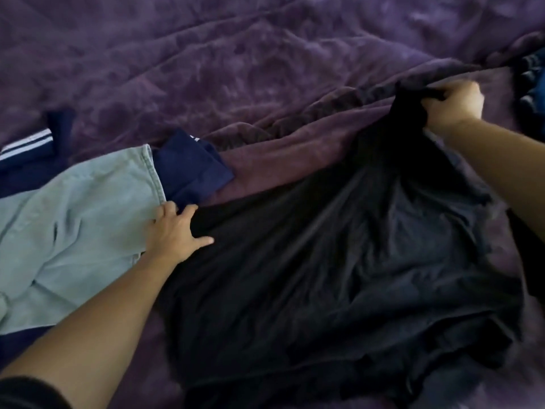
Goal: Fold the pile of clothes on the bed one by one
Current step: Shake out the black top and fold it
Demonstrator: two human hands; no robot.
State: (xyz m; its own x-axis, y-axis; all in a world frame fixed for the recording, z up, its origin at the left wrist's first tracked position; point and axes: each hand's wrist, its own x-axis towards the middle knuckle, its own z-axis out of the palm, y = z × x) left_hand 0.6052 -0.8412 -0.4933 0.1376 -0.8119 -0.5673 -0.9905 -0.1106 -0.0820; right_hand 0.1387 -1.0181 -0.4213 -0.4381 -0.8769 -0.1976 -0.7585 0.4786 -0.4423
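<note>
No legible text, label, brand or number on clothes (339,261) or bedspread (236,54).

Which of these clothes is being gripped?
The black garment, its corner bunched in the right hand; the pale green piece and navy piece lie to its left.

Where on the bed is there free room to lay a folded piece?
Free: the wide purple cover beyond the black garment and navy top. Crowded: the left, with pale trousers; the far right edge, with dark clothes.
</note>
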